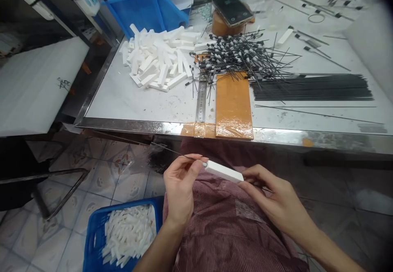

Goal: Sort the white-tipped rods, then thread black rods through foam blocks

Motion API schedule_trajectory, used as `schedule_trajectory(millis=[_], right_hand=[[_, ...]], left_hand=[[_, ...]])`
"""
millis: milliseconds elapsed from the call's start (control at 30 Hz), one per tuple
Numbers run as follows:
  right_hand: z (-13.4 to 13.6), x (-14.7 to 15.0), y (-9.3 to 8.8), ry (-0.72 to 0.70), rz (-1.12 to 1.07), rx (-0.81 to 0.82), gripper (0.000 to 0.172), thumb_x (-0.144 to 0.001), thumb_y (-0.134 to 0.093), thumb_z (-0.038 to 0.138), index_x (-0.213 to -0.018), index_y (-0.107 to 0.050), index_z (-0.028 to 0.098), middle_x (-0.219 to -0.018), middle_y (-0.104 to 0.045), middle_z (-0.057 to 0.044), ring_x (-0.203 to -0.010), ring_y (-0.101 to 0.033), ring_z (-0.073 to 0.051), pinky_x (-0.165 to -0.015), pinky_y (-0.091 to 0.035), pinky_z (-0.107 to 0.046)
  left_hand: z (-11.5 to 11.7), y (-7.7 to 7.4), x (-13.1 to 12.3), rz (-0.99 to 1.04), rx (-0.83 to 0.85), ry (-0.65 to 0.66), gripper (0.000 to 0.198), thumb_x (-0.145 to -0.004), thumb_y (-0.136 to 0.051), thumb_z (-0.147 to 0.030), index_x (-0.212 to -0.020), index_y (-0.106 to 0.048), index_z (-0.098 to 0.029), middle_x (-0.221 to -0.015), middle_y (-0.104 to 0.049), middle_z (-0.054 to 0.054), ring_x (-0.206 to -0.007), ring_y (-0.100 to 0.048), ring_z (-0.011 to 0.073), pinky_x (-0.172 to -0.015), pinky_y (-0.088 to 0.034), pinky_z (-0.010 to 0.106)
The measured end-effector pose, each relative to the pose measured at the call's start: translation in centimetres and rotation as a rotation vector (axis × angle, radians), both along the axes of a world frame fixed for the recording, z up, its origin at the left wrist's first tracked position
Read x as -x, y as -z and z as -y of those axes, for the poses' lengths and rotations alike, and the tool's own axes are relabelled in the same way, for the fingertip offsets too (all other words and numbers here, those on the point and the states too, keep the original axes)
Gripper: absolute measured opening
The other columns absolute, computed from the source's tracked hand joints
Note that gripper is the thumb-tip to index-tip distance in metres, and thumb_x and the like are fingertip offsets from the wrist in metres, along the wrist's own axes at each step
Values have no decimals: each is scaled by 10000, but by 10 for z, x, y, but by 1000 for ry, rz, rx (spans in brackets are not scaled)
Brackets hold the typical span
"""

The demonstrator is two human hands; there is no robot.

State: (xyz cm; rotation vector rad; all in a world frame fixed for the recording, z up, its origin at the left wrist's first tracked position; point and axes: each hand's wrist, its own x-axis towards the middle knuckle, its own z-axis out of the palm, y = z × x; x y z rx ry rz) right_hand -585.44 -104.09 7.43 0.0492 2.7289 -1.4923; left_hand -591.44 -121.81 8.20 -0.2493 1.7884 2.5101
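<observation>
— Hands over lap, red checked apron (221, 227) under them. LH (181, 186) grip?
— Clenched. LH fingers (192, 165) pinch thin black rod (181, 152) right at end of white bar (224, 171). Rod runs out past LH toward floor side.
— RH (278, 194)?
— Clenched too, RH fingertips (250, 178) on far end of bar. Bar held in air between hands, above lap, not on bench (123, 100).
— Rod actually in bar?
— Can't tell. Small white tip (204, 164) shows at bar end, LH fingers crowd the joint.
— Failure modes?
— Rod v thin w/ long free end: off-axis push or bar twist could kink it. Bar looks soft or brittle, material unclear, so hard RH squeeze could dent or crack it. Free end could also catch on steel bench edge (172, 127).
— If dropped?
— Blue crate (92, 233) of white pieces (129, 235) sits lower left, tile floor (130, 184) around it. Piece could get lost in crate or chip on tile.
— Bench?
— Heap of white bars (159, 57), tangled pile of white-tipped black rods (242, 55), bundle of bare black rods (310, 88), steel ruler (201, 100), amber-taped board (233, 104). Tangle = main snag risk: pulling one rod could drag neighbours.
</observation>
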Motion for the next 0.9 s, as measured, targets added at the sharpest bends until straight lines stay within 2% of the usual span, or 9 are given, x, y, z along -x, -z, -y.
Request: schedule_trajectory(millis=[133, 267, 333, 400, 467, 533, 600, 767, 900], right_hand=[[2, 6, -5, -10, 165, 201, 208, -908, -536, 413, -903, -579, 209, -730, -551, 8, -670, -533, -138, -562, -428, -226], [1, 9, -6, -177, 441, 519, 331, -930, -471, 486, -805, -543, 189, -589, -404, 55, -499, -366, -89, -447, -297, -201], [0, 9, -6, -218, 532, 583, 389, -950, -413, 503, -721, -470, 194, -543, -332, 72, -449, -282, -77, -411, -230, -201], [0, 6, -4, -173, 471, 470, 376, -960, -400, 485, -730, -475, 197, -577, -403, 53, -483, -367, -90, -443, -292, -208], [-3, 2, 0, -87, 303, 239, 304, -964, -412, 444, -824, -538, 204, -726, -540, 9, -650, -519, -132, -575, -399, -240], [-7, -4, 6, -24, 153, 32, 262, -969, -410, 407, -874, -562, 215, -846, -592, -18, -784, -568, -169, -683, -428, -281], [-11, -9, 13, -16, 77, -81, 248, -970, -412, 382, -863, -564, 219, -857, -601, -25, -796, -577, -184, -696, -434, -301], [-19, -13, 24, -74, -16, -140, 153, -957, -457, 322, -956, -584, 237, -1002, -622, -42, -968, -583, -217, -822, -449, -359], [-20, -13, 26, -102, -60, -156, 111, -947, -487, 304, -957, -579, 243, -1022, -616, -42, -996, -575, -217, -844, -449, -373]], left_hand=[[6, -6, -1, -52, 33, 10, 67, -792, -709, -174, -819, -722, -234, -791, -711, -25, -770, -677, 106, -732, -519, 190], [11, -11, -1, -144, 57, 91, 71, -816, -676, -159, -818, -715, -219, -777, -701, -9, -738, -659, 113, -693, -514, 202], [11, -11, 1, -167, 45, 131, 71, -820, -671, -159, -814, -711, -218, -766, -698, -9, -720, -648, 111, -682, -508, 203], [13, -9, 4, -152, 39, 109, 71, -817, -675, -164, -823, -709, -226, -767, -698, -17, -727, -645, 110, -700, -505, 206], [17, -5, 9, -133, 79, 32, 73, -838, -655, -187, -815, -714, -225, -796, -703, -14, -781, -645, 116, -759, -499, 217], [25, 0, 13, -125, 170, -28, 130, -871, -615, -222, -805, -726, -211, -854, -707, 6, -867, -636, 132, -829, -482, 233], [34, 5, 15, -124, 259, -38, 174, -887, -591, -244, -804, -738, -200, -906, -706, 24, -931, -621, 148, -871, -463, 246], [49, 15, 11, -93, 306, 12, 160, -880, -597, -241, -819, -742, -211, -901, -701, 19, -924, -614, 154, -874, -454, 258], [49, 19, 8, -76, 306, 28, 160, -880, -598, -243, -814, -741, -211, -902, -700, 21, -923, -614, 159, -870, -454, 265]])
